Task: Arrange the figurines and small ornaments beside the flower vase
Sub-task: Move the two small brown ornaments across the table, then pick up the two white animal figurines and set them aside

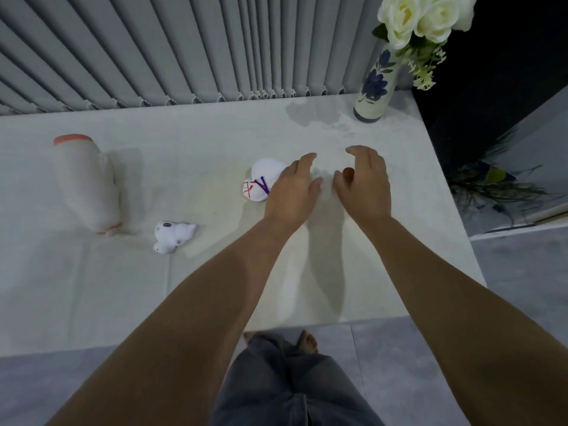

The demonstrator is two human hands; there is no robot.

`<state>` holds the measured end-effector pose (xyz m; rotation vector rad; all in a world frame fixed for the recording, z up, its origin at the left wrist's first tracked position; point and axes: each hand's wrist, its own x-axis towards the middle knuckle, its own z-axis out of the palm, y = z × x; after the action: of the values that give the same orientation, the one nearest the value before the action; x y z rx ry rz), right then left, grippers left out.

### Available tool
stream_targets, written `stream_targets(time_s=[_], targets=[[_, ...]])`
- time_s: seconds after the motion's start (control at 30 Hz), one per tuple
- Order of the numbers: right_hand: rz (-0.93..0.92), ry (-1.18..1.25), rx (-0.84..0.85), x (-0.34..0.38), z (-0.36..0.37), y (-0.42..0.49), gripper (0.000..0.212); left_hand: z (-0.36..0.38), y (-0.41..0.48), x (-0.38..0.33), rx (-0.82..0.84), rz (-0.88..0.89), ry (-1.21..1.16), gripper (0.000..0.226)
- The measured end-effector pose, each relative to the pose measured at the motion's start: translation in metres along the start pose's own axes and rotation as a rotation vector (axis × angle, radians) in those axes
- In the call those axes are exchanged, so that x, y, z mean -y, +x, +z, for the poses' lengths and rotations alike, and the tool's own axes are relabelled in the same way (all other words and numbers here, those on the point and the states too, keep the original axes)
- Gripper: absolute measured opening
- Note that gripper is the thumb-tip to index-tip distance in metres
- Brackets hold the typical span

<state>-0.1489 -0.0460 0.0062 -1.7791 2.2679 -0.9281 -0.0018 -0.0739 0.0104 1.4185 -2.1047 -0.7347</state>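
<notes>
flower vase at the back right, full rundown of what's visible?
The flower vase is a tall, narrow cylinder, cream-coloured and glossy like glazed ceramic, painted with dark blue flowers and leaves and a dark band at its foot. It stands upright at the table's far right corner, close to the grey vertical blinds. It holds white roses with pale green sprigs hanging over its right side. Neither hand touches it; no figurine stands beside it.

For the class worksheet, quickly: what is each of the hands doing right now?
Left hand: open, fingers over the white figurine, no clear grip.
Right hand: open and curled above the table; a small reddish thing at the thumb, holding unclear.
</notes>
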Motion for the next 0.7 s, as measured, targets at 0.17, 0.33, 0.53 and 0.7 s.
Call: stream_targets(time_s=[0.17, 0.33, 0.53, 0.7], targets=[[-0.165, 0.006, 0.134, 0.047, 0.032, -0.008, 0.045, -0.043, -0.025, 0.045, -0.133, -0.081, 0.066, 0.049], [-0.327, -0.075, 0.212, 0.070, 0.062, -0.015, 0.043, -0.078, -0.063, 0.111, -0.170, -0.118, 0.349, 0.042], [-0.268, -0.272, 0.405, 0.072, 0.083, -0.010, 0.068, -0.104, -0.106, 0.160, 0.025, -0.317, 0.643, 0.047], [-0.187, -0.373, 0.457, 0.075, 0.098, -0.006, 0.082, -0.114, -0.109, 0.174, 0.119, -0.383, 0.670, 0.047]])
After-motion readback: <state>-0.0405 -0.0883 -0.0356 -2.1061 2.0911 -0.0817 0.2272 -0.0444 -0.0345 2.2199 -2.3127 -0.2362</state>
